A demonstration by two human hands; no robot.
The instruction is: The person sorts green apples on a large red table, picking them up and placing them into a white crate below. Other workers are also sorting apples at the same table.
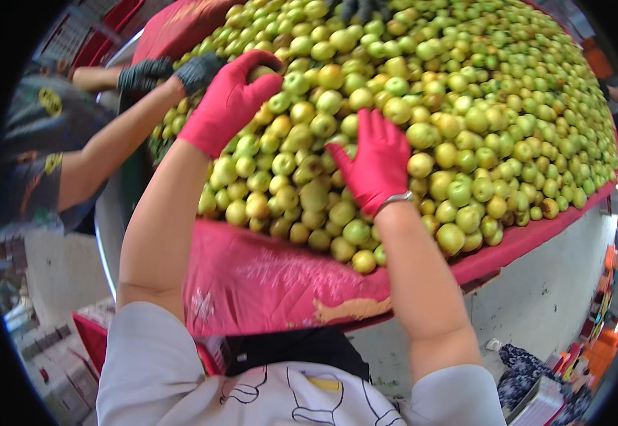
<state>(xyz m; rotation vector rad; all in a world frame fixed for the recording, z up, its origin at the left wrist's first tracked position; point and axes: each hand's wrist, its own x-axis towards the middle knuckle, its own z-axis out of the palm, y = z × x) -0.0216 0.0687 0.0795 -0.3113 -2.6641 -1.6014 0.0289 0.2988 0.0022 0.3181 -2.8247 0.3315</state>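
A large heap of round green-yellow fruit (459, 193) lies before me; some bear brown patches, and the picture does not settle whether they are jujubes or small apples. In a pink glove, my left hand (224, 101) curls its fingers and thumb around a darker fruit (261, 72) over the far left of the heap. My right hand (378, 160), also in a pink glove, rests palm down on the near middle of the heap. Its thumb stands apart from the fingers, and no fruit shows in its grasp. A band (397, 197) circles that wrist.
A red patterned padded cloth (266, 277) edges the heap on my side. Close to my left hand, a co-worker's dark gloved hand (197, 72) reaches in; another dark glove (359, 8) touches the far fruit. Crates (540, 402) stand at lower right on the pale floor (543, 287).
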